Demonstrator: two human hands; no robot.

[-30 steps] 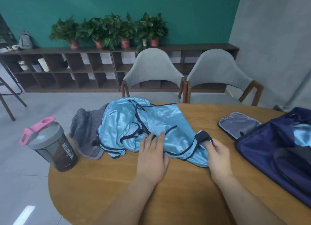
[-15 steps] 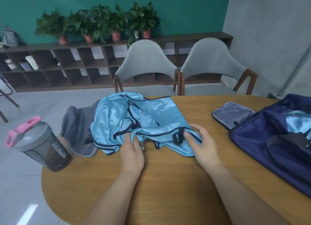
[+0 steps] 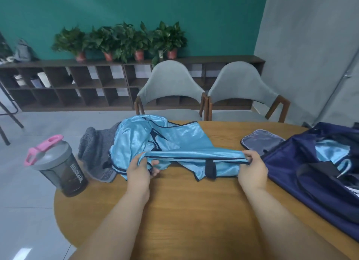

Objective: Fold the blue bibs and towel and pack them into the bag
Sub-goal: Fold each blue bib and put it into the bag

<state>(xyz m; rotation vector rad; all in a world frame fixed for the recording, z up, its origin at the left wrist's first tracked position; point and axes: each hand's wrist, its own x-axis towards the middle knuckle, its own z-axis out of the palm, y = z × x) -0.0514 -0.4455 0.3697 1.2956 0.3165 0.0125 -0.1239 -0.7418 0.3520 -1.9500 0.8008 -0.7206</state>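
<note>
We note L hand [image 3: 138,167] and R hand [image 3: 252,167] each pinching an end of the bib [image 3: 174,143] hem, pulled taut just above the table [image 3: 194,211] beside the bag [image 3: 291,162]; fabric appears thin, limp, slippery, so grip at bound edges.

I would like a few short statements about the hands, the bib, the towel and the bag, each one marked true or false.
1. Both the left hand and the right hand grip the blue bib, its edge stretched between them. True.
2. The grey towel lies inside the bag. False: it lies on the table, beside the blue bib.
3. The bag is zipped shut. False: it is open, with light blue fabric showing inside.
4. The shaker bottle stands upright near the table's edge. True.
</note>
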